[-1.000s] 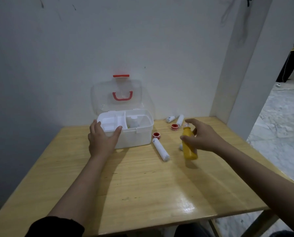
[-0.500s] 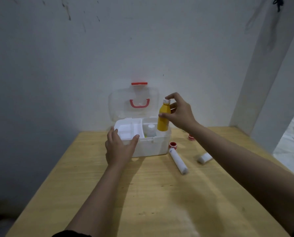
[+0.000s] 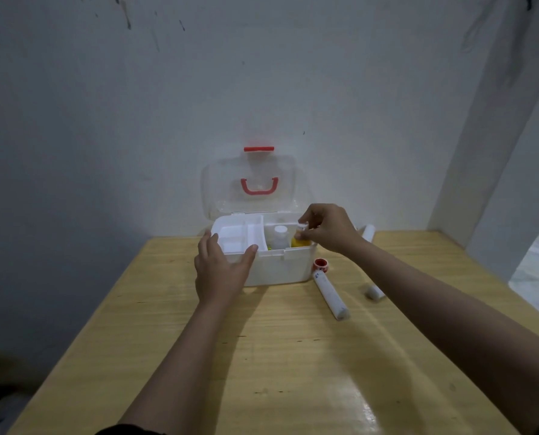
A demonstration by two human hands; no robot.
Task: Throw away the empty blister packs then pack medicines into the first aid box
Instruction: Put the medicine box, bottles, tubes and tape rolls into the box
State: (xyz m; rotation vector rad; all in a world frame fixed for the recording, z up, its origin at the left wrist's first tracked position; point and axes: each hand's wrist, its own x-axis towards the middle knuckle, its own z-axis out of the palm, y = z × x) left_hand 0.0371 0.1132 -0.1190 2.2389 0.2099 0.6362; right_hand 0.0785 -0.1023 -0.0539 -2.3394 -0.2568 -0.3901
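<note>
- On the near part of the wooden worktop [image 3: 293, 356] nothing lies; both forearms reach across it toward the far wall.
- Right of centre lie a long white tube [image 3: 330, 295] and a short white tube [image 3: 374, 291], with a red-and-white tape roll [image 3: 321, 264] just beside the box.
- The left hand [image 3: 221, 270] rests spread and open against the near left corner of the first aid box [image 3: 277, 270], gripping its rim.
- The right hand [image 3: 327, 229] pinches the white cap of a yellow bottle [image 3: 299, 241], standing upright in the box's right compartment beside a white bottle [image 3: 280, 237].
- The clear lid [image 3: 255, 183] stands open against the wall.
</note>
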